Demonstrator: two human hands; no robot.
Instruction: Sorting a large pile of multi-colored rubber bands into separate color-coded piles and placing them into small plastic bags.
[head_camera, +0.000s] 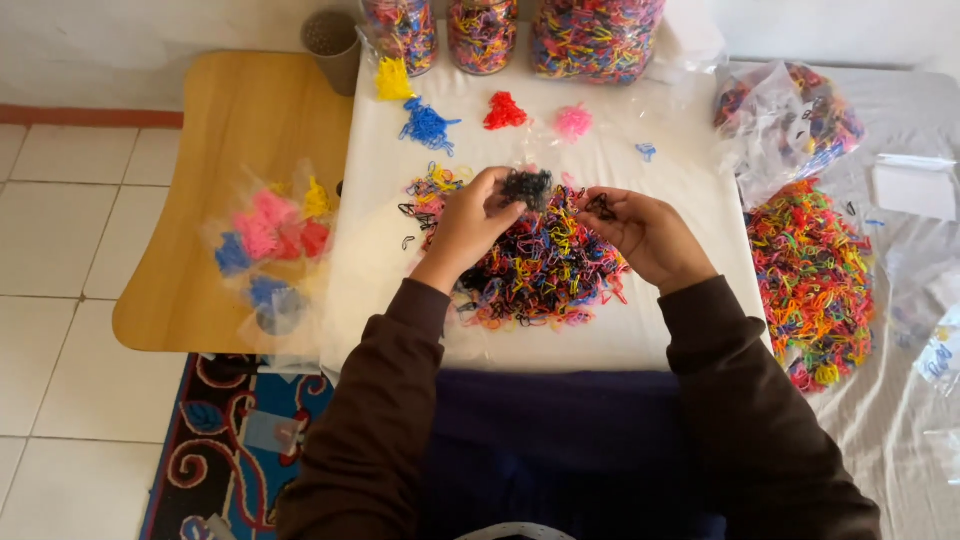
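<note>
A large mixed heap of small multicoloured elastic bands (545, 265) remains unsorted on the white table sheet (660, 330). A second heap of bright bands (812, 275) lies to the right. Four small single-colour piles, yellow (393, 80), blue (427, 126), red (504, 111) and pink (573, 121), lie behind. The left hand (468, 225) grips a clump of black bands (526, 187); the right hand (645, 232) pinches a few black bands.

A white-covered table (640, 330) carries, seemingly, a mixed rubber-band heap (545, 265) and sorted colour piles (428, 125).
</note>
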